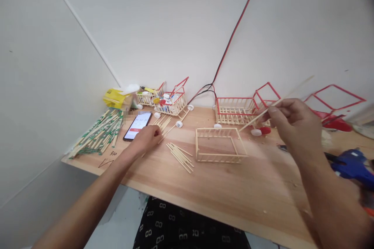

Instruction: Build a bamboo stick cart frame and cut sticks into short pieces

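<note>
My right hand [295, 124] pinches a long thin wooden stick [255, 118], raised at a slant above the table. The stick's lower end is close to the right side of an open rectangular frame [220, 160] built of pale sticks. My left hand [148, 138] is closed over loose sticks [163, 123], beside a phone [137, 125] with a lit screen. Its fingertips are partly hidden, so what they grip cannot be made out. A small fan of sticks [180, 157] lies between the left hand and the frame.
Small stick-built carts [235, 111] with red trim and bottle-cap wheels stand along the wall. Green-wrapped sticks [101, 132] are heaped at the left, near a yellow packet [113, 98]. A blue glue gun [352, 167] lies at the right. The table's front edge runs before my lap.
</note>
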A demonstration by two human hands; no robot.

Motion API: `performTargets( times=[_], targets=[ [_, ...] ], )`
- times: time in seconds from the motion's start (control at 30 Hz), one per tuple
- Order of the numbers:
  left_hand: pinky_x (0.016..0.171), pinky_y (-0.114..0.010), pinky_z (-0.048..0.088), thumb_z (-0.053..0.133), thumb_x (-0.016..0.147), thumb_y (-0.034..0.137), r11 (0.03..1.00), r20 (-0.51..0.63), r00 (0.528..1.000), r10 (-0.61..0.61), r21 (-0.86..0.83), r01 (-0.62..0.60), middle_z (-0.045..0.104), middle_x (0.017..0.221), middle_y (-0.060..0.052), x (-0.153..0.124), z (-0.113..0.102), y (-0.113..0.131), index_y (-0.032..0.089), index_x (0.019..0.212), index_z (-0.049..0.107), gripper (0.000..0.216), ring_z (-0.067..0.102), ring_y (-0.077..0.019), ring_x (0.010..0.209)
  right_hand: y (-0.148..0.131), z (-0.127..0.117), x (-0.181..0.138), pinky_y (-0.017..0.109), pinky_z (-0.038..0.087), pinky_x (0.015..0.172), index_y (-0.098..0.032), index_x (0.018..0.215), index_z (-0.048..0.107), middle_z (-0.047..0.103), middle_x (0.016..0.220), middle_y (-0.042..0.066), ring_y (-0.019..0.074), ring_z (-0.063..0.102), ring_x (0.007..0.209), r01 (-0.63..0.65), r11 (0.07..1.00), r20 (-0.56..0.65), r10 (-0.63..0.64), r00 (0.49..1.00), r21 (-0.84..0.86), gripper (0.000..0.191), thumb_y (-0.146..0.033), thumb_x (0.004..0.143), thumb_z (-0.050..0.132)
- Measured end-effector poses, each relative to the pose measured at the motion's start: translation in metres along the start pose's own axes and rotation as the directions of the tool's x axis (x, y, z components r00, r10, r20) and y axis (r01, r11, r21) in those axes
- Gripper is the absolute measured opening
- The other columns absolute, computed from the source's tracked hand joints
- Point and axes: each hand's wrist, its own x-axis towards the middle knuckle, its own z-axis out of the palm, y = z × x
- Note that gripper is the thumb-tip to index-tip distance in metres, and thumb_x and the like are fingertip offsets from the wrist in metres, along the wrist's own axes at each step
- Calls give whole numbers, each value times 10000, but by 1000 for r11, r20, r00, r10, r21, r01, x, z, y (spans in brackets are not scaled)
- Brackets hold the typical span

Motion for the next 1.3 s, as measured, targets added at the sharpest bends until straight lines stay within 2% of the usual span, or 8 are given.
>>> performTargets(
  times=[0.53, 0.77, 0.83, 0.9, 1.0, 1.07, 1.2, 1.3],
  targets=[
    [734, -344, 432, 463, 871, 216, 984, -2, 997, 77, 159, -76, 641, 922, -149, -6, 21, 14, 139, 841, 603, 163, 627, -265, 875, 0, -1, -1, 242, 457, 537, -228, 819, 544, 599, 615, -6, 143, 613, 598, 0, 999, -25, -1, 1000, -52, 88, -273, 784, 610],
    [628, -260, 422, 488, 822, 242, 997, -60, 997, 44, -56, -47, 666, 792, -43, -14, -13, 0, 174, 779, 554, 104, 606, -169, 728, 2, -4, 4, 249, 419, 500, -219, 789, 532, 604, 607, 0, 123, 530, 495, -6, 1000, -130, 4, 991, -10, 102, -257, 746, 616],
    [611, -246, 436, 510, 806, 244, 885, -43, 999, -21, -466, -2, 680, 779, -30, -16, -23, -11, 173, 767, 518, 81, 597, -141, 673, 2, -6, 6, 244, 402, 485, -217, 771, 520, 609, 622, 5, 116, 509, 483, -12, 1000, -176, 16, 984, 19, 109, -239, 726, 617],
    [607, -236, 461, 585, 785, 285, 605, 36, 999, -40, -794, 53, 680, 759, -26, -18, -26, -23, 172, 781, 495, 144, 594, -122, 648, 2, -6, 8, 237, 384, 461, -217, 774, 513, 614, 633, 9, 113, 493, 470, -40, 999, -200, 44, 979, 22, 119, -238, 717, 616],
    [619, -214, 496, 718, 715, 256, 197, 158, 987, -25, -967, 159, 662, 776, -33, -22, -20, -36, 150, 870, 552, 251, 604, -106, 671, 3, -6, 8, 234, 388, 459, -219, 779, 509, 607, 639, 8, 117, 508, 482, -60, 998, -201, 60, 978, 6, 123, -245, 718, 613],
    [642, -197, 511, 751, 693, 199, 45, 204, 979, -27, -978, 205, 645, 789, -37, -25, -14, -39, 129, 952, 597, 310, 605, -96, 690, 5, -5, 8, 237, 393, 465, -219, 778, 510, 607, 649, 9, 121, 526, 497, -67, 998, -203, 68, 977, 12, 123, -239, 715, 614],
    [673, -184, 506, 737, 698, 142, -37, 216, 976, 2, -976, 216, 617, 808, -31, -32, -11, -31, 126, 909, 601, 252, 592, -81, 707, 10, -5, 9, 249, 384, 456, -219, 795, 514, 588, 616, -5, 120, 494, 461, -68, 997, -226, 73, 971, 30, 127, -213, 705, 603],
    [616, -194, 468, 691, 727, 200, 57, 165, 986, -15, -985, 165, 583, 769, -8, -35, -15, -24, 161, 824, 528, 194, 571, -85, 673, 13, -6, 11, 259, 394, 466, -219, 814, 511, 578, 616, -9, 123, 492, 463, -81, 995, -233, 92, 968, 54, 148, -207, 702, 607]
  ],
)
